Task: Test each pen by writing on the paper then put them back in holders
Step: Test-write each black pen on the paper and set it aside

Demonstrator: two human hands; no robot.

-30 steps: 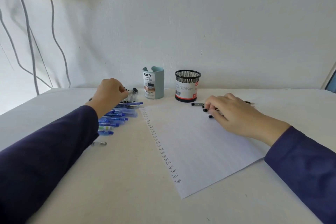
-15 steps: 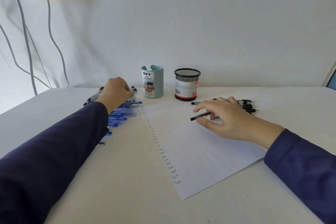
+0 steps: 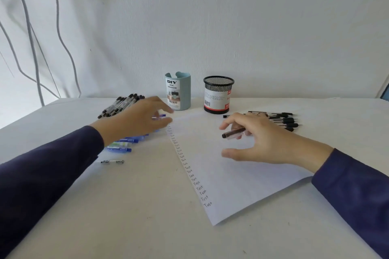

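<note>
A single wide-angle view looks from the person's head, forward and down across the table, facing the white wall behind it. It sits close: the left sleeve and right sleeve enter from the bottom corners. The left hand lies left of centre. The right hand, a dark pen in its fingers, lies right of centre over the paper. The blue-green holder and black mesh holder stand mid-frame, farther off.

Soft, even daylight, brightest far left of the gripped pen — the left hand beside it smears with motion blur; cables bow at the edge.
</note>
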